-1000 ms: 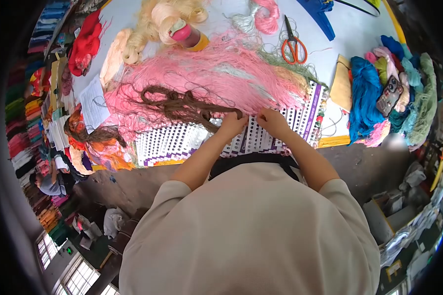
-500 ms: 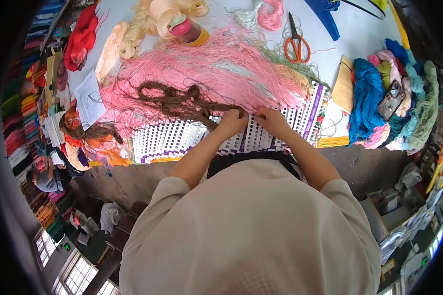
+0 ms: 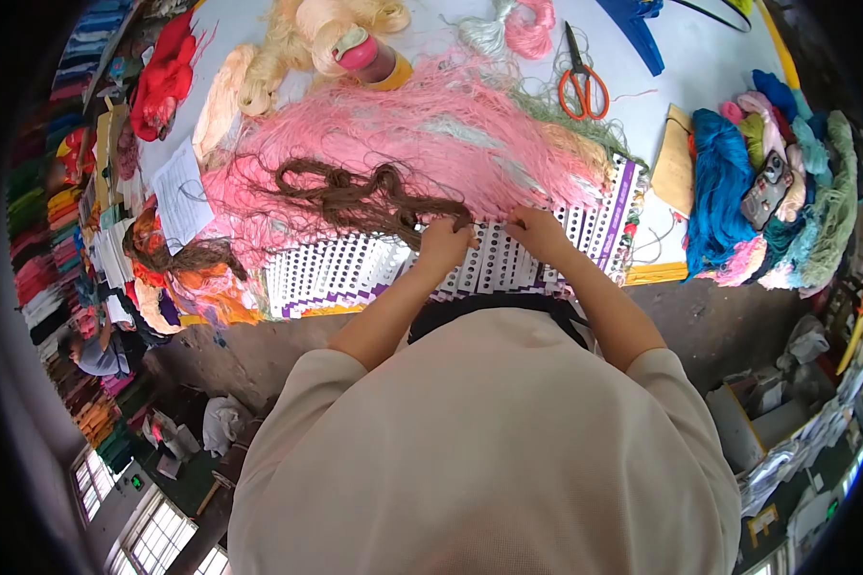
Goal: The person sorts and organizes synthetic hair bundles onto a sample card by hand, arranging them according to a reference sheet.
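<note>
My left hand [image 3: 444, 243] is closed at the right end of the brown thread bundle [image 3: 355, 198], its fingertips on the strands. To its right, my right hand [image 3: 537, 233] is closed over the lower edge of the pink threads [image 3: 355, 125]; what its fingertips pinch is too small to make out. Under and between the hands lies a row of white punched cards [image 3: 331, 271] with purple ends, overlapping along the table's near edge. The pink threads spread from these cards away over the table.
Orange-handled scissors [image 3: 582, 91], a thread cone [image 3: 374, 62] and cream skeins [image 3: 292, 38] lie at the back. Blue skeins [image 3: 717, 192] and a brown envelope [image 3: 674, 163] are on the right; a paper sheet [image 3: 182, 195] and red skein [image 3: 163, 81] on the left.
My left hand has moved slightly left and down, away from my right hand, with a wider gap between them. The whole view has shifted slightly.
</note>
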`<action>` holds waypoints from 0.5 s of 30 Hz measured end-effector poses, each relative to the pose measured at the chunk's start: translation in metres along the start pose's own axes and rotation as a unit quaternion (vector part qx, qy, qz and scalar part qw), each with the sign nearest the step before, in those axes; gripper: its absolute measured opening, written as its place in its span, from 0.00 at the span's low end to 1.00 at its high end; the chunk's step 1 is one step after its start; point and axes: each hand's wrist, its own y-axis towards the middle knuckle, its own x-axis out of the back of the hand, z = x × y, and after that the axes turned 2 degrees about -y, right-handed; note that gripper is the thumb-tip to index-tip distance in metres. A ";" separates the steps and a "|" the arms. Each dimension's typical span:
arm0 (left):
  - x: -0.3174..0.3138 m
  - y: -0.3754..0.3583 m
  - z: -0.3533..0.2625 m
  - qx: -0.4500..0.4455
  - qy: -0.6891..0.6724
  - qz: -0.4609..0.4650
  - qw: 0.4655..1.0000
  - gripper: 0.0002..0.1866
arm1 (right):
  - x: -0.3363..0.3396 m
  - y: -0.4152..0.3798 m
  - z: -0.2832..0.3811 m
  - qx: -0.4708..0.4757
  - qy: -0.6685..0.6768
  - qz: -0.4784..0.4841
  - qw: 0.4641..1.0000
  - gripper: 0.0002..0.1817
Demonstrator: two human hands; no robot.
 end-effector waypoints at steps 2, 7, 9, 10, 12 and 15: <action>-0.008 0.001 0.003 -0.014 0.001 -0.058 0.998 0.12 | -0.002 0.001 -0.001 0.001 -0.002 0.000 1.000 0.09; -0.014 0.003 0.002 -0.108 0.027 -0.134 0.985 0.13 | -0.003 0.002 -0.002 0.005 -0.010 -0.005 1.000 0.09; -0.014 0.007 0.001 -0.153 0.082 -0.141 0.975 0.13 | -0.002 0.003 0.001 -0.014 -0.015 0.011 1.000 0.10; -0.014 0.005 -0.005 -0.162 0.126 -0.143 0.968 0.14 | -0.002 0.003 0.002 -0.014 -0.016 0.011 1.000 0.10; -0.016 0.004 -0.009 -0.170 0.168 -0.144 0.960 0.15 | -0.002 0.002 0.003 -0.016 -0.024 0.006 1.000 0.10; -0.021 0.005 -0.008 -0.156 0.179 -0.143 0.961 0.17 | -0.008 0.004 -0.006 0.013 -0.016 -0.015 1.000 0.10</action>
